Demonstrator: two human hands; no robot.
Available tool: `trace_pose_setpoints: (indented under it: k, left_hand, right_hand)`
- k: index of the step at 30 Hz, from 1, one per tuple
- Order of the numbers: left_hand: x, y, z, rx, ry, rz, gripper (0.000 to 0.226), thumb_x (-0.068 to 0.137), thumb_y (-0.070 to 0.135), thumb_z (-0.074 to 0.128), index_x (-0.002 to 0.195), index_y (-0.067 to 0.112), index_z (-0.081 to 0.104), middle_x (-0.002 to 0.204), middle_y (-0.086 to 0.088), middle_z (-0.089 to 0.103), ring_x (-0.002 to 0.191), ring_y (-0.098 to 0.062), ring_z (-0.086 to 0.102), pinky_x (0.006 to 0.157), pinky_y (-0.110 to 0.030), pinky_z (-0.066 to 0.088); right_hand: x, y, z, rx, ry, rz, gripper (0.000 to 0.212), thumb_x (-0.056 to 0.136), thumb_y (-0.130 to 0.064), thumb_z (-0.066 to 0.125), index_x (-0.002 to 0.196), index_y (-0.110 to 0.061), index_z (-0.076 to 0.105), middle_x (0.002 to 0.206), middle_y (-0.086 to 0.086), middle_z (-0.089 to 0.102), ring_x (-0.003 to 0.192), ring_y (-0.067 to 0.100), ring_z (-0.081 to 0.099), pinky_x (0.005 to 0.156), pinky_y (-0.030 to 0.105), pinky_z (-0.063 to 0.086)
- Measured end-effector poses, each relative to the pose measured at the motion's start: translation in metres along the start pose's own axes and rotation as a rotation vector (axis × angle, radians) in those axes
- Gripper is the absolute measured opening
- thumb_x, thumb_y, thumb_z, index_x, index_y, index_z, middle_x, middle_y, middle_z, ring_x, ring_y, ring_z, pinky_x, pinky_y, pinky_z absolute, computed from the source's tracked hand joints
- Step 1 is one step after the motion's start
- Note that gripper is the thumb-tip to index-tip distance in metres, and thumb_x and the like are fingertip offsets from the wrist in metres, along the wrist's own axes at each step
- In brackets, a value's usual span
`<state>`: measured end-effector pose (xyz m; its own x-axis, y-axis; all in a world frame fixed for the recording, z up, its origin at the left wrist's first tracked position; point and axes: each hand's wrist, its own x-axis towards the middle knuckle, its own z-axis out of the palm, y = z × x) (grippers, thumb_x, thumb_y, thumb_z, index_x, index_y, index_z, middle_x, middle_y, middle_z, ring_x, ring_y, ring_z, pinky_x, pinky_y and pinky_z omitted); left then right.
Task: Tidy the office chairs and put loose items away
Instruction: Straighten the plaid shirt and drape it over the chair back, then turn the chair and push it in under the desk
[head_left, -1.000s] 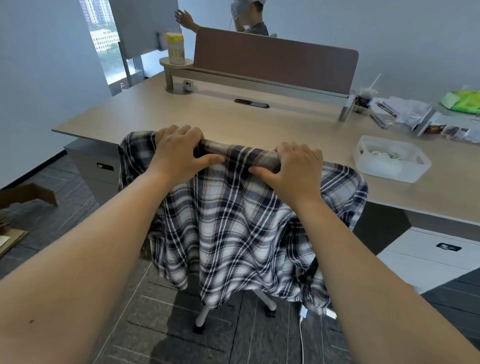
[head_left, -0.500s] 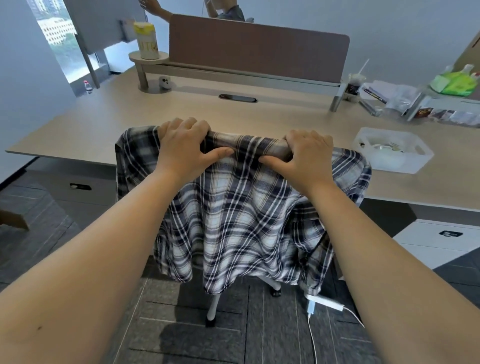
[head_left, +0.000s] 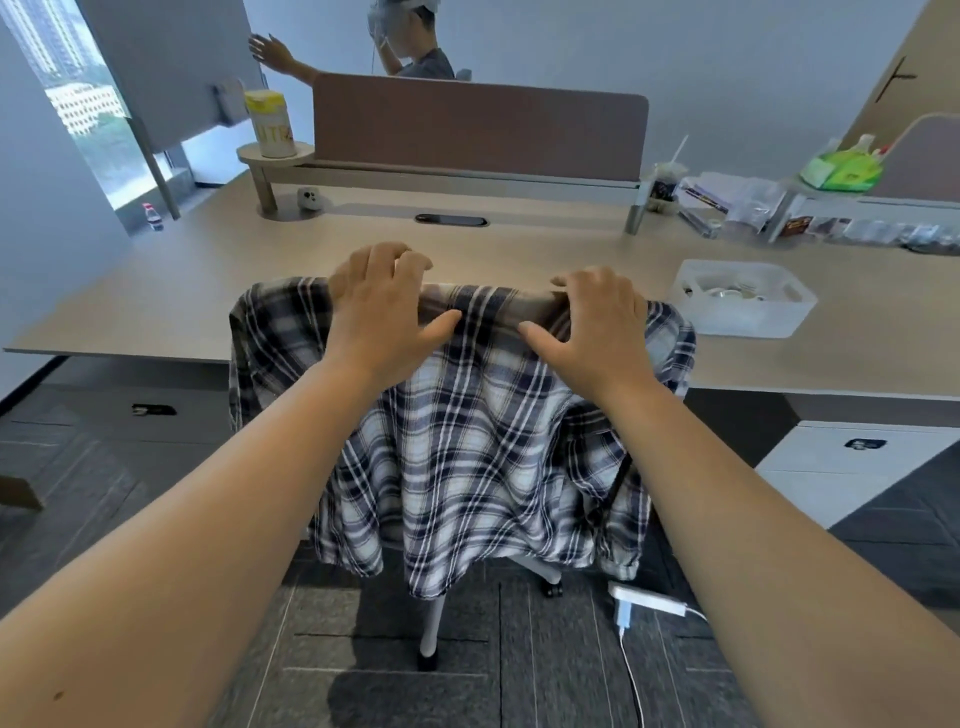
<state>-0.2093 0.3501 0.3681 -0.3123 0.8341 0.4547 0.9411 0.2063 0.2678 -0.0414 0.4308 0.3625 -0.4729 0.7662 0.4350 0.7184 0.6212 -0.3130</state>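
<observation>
An office chair stands at the desk (head_left: 208, 291), its white base (head_left: 431, 623) on the dark carpet. A blue-and-white plaid shirt (head_left: 467, 441) hangs over the chair's backrest and hides it. My left hand (head_left: 384, 306) lies on the left part of the backrest's top with its fingers raised and spread. My right hand (head_left: 597, 322) lies on the right part, thumb stretched away from the fingers. Neither hand clamps the top edge; the palms still touch the shirt.
A white plastic bin (head_left: 743, 312) sits on the desk right of the chair. A charger and cable (head_left: 644, 603) lie on the floor by the wheels. A white drawer unit (head_left: 852, 467) stands under the desk at right. Another person (head_left: 415, 57) is behind the brown divider (head_left: 478, 130).
Both hands gripped the shirt-covered backrest top before; now their fingers have lifted and spread. The chair sits closer under the desk edge.
</observation>
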Motion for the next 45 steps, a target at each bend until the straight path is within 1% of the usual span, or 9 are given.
trace_pose_setpoints:
  k: [3, 9, 18, 22, 31, 34, 37, 41, 45]
  left_hand:
    - [-0.011, 0.04, -0.011, -0.148, 0.023, 0.096, 0.033, 0.086, 0.028, 0.052, 0.111, 0.006, 0.054, 0.117, -0.013, 0.055, 0.11, -0.029, 0.046, 0.092, -0.036, 0.032]
    - [-0.042, 0.146, 0.003, -0.296, -0.287, 0.223, 0.023, 0.09, 0.023, 0.047, 0.099, 0.005, 0.059, 0.084, -0.003, 0.055, 0.076, -0.02, 0.048, 0.067, -0.026, 0.033]
    - [-0.13, 0.35, 0.041, -0.455, -0.492, 0.375, 0.02, 0.088, 0.022, 0.05, 0.094, 0.007, 0.062, 0.085, -0.001, 0.057, 0.086, -0.021, 0.054, 0.074, -0.027, 0.038]
    - [-0.176, 0.44, 0.064, -0.494, -0.582, 0.458, 0.022, 0.089, 0.023, 0.048, 0.097, 0.008, 0.062, 0.091, -0.001, 0.059, 0.089, -0.019, 0.055, 0.079, -0.033, 0.043]
    - [-0.258, 0.598, 0.124, -0.539, -0.778, 0.64, 0.019, 0.087, 0.023, 0.052, 0.093, 0.009, 0.063, 0.096, -0.007, 0.067, 0.093, -0.024, 0.059, 0.077, -0.031, 0.041]
    - [-0.274, 0.647, 0.138, -0.549, -0.831, 0.709, 0.019, 0.087, 0.024, 0.051, 0.093, 0.01, 0.063, 0.096, -0.007, 0.067, 0.092, -0.025, 0.06, 0.081, -0.036, 0.046]
    - [-0.281, 0.697, 0.157, -0.549, -0.886, 0.774, 0.018, 0.087, 0.023, 0.05, 0.092, 0.011, 0.063, 0.097, -0.008, 0.068, 0.092, -0.027, 0.061, 0.082, -0.042, 0.049]
    - [-0.279, 0.767, 0.186, -0.58, -0.926, 0.829, 0.02, 0.087, 0.023, 0.05, 0.093, 0.01, 0.063, 0.093, -0.005, 0.066, 0.089, -0.025, 0.06, 0.071, -0.033, 0.044]
    - [-0.27, 0.834, 0.218, -0.602, -0.979, 0.868, 0.022, 0.087, 0.022, 0.049, 0.094, 0.007, 0.062, 0.091, -0.004, 0.063, 0.088, -0.024, 0.059, 0.07, -0.031, 0.04]
  right_hand:
    - [-0.025, 0.017, -0.027, 0.078, 0.044, 0.047, 0.037, 0.088, -0.03, 0.051, 0.115, -0.005, 0.052, 0.117, 0.014, 0.055, 0.11, 0.029, 0.047, 0.093, 0.036, 0.036]
    - [-0.104, 0.081, -0.102, 0.154, 0.056, 0.237, 0.022, 0.091, -0.02, 0.046, 0.098, -0.004, 0.059, 0.101, 0.013, 0.065, 0.08, 0.021, 0.049, 0.069, 0.027, 0.035]
    - [-0.266, 0.218, -0.219, 0.178, 0.131, 0.626, 0.017, 0.091, -0.023, 0.044, 0.086, -0.01, 0.054, 0.071, -0.002, 0.053, 0.075, 0.021, 0.051, 0.065, 0.03, 0.038]
    - [-0.341, 0.273, -0.259, 0.177, 0.197, 0.755, 0.016, 0.089, -0.021, 0.045, 0.086, -0.01, 0.057, 0.069, -0.004, 0.052, 0.066, 0.014, 0.048, 0.056, 0.026, 0.037]
    - [-0.483, 0.377, -0.32, 0.172, 0.339, 1.101, 0.013, 0.089, -0.018, 0.046, 0.08, -0.014, 0.054, 0.062, -0.011, 0.047, 0.063, 0.012, 0.045, 0.061, 0.027, 0.035]
    - [-0.518, 0.41, -0.337, 0.161, 0.383, 1.188, 0.021, 0.087, -0.016, 0.047, 0.066, -0.016, 0.049, 0.06, -0.007, 0.047, 0.062, 0.014, 0.043, 0.052, 0.028, 0.033]
    - [-0.543, 0.441, -0.356, 0.159, 0.43, 1.267, 0.014, 0.086, -0.016, 0.047, 0.073, -0.012, 0.052, 0.063, -0.002, 0.051, 0.058, 0.014, 0.044, 0.051, 0.025, 0.033]
    - [-0.564, 0.495, -0.379, 0.135, 0.485, 1.358, 0.012, 0.085, -0.016, 0.046, 0.079, -0.009, 0.053, 0.062, -0.003, 0.05, 0.069, 0.02, 0.048, 0.062, 0.028, 0.036]
    - [-0.571, 0.555, -0.4, 0.14, 0.531, 1.433, 0.013, 0.084, -0.015, 0.046, 0.073, -0.01, 0.051, 0.06, -0.005, 0.047, 0.06, 0.015, 0.043, 0.053, 0.027, 0.032]
